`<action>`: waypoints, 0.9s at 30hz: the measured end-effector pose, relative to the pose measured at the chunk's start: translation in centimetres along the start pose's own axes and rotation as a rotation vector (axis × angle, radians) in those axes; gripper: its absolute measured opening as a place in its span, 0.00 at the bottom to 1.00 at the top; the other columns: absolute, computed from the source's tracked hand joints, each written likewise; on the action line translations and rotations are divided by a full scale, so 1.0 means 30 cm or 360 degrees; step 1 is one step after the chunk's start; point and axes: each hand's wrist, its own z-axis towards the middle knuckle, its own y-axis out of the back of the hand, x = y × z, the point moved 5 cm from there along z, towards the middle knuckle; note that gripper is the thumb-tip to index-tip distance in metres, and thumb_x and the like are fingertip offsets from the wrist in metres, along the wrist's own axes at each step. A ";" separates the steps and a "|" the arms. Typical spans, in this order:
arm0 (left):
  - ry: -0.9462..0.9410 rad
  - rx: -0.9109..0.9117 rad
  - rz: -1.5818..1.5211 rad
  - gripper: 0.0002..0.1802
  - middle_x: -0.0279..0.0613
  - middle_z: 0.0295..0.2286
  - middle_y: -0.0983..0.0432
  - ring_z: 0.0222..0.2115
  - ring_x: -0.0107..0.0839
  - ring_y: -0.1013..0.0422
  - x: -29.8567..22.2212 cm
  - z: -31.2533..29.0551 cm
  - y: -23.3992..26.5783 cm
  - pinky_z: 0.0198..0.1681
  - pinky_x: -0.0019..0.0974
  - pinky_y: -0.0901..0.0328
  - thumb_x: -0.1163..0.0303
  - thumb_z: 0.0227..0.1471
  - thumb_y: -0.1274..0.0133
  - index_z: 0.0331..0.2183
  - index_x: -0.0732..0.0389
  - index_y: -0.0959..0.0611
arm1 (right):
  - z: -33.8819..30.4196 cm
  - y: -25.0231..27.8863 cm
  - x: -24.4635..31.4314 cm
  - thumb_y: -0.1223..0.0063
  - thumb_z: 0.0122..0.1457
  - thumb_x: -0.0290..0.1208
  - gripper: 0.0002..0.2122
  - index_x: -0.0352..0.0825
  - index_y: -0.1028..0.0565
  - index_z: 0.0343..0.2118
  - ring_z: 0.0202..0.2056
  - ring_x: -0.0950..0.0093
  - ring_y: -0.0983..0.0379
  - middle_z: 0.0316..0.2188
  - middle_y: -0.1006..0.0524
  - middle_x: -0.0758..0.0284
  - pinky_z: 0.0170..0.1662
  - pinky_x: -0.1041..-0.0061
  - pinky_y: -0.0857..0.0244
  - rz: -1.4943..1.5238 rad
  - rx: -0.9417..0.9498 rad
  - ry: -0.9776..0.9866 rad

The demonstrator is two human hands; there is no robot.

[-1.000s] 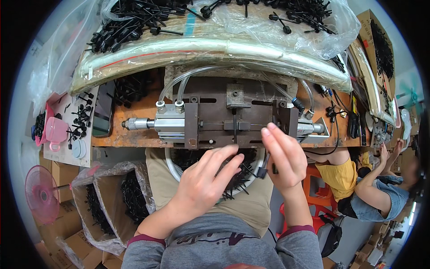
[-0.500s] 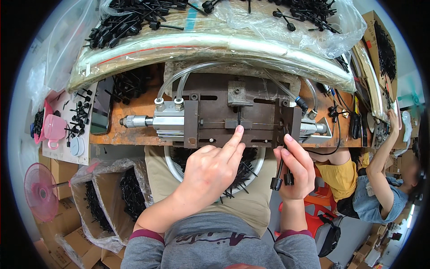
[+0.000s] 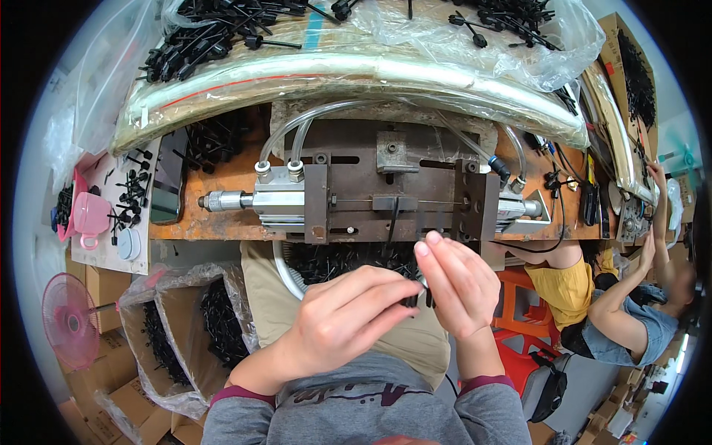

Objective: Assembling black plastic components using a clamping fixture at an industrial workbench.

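Note:
Above my lap, my left hand (image 3: 354, 310) and my right hand (image 3: 461, 285) meet with fingertips almost together. My left fingers are closed at the dark head of a black stemmed plastic part (image 3: 409, 298). Black stemmed parts are also in my right hand, mostly hidden by its fingers; their number is hard to tell. Just beyond the hands is a dark metal clamping fixture (image 3: 356, 222) with a small centre block (image 3: 394, 202). Another black stemmed part (image 3: 393, 224), slightly blurred, hangs down from that block, apart from both hands. Beneath my hands a round bin holds many such parts (image 3: 334, 259).
Silver air cylinders (image 3: 282, 200) with clear hoses flank the fixture. A plastic-wrapped board (image 3: 348, 74) heaped with black parts lies behind. At left are a pink cup (image 3: 90, 215), a fan (image 3: 69, 319) and a lined carton (image 3: 174, 334). Another person (image 3: 623, 311) works at right.
My left hand has drawn back from the fixture's block to the black parts at my right hand. The part at the block has dropped lower. My right hand has shifted slightly left.

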 end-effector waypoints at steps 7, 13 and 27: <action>-0.0147 0.0051 0.0856 0.17 0.45 0.46 0.22 0.35 0.36 0.24 0.053 0.008 -0.045 0.36 0.34 0.29 0.74 0.39 0.34 0.36 0.64 0.15 | -0.043 0.013 -0.058 0.33 0.46 0.21 0.20 0.23 0.22 0.45 0.42 0.61 0.21 0.43 0.21 0.54 0.45 0.68 0.24 0.0167 -0.0206 -0.0435; -0.0112 0.0170 0.0983 0.12 0.41 0.49 0.23 0.27 0.30 0.25 0.100 0.033 -0.086 0.31 0.32 0.31 0.73 0.43 0.37 0.33 0.65 0.16 | -0.036 0.025 -0.035 0.33 0.54 0.39 0.29 0.21 0.28 0.51 0.51 0.51 0.27 0.53 0.30 0.44 0.54 0.59 0.29 0.0626 -0.0156 -0.0468; -0.0314 0.0136 0.0910 0.14 0.51 0.52 0.27 0.38 0.38 0.23 0.152 0.007 -0.105 0.39 0.33 0.26 0.76 0.45 0.40 0.37 0.71 0.18 | -0.101 0.029 -0.047 0.38 0.57 0.32 0.28 0.27 0.39 0.56 0.54 0.45 0.30 0.55 0.35 0.39 0.57 0.52 0.33 0.0767 -0.0177 -0.0476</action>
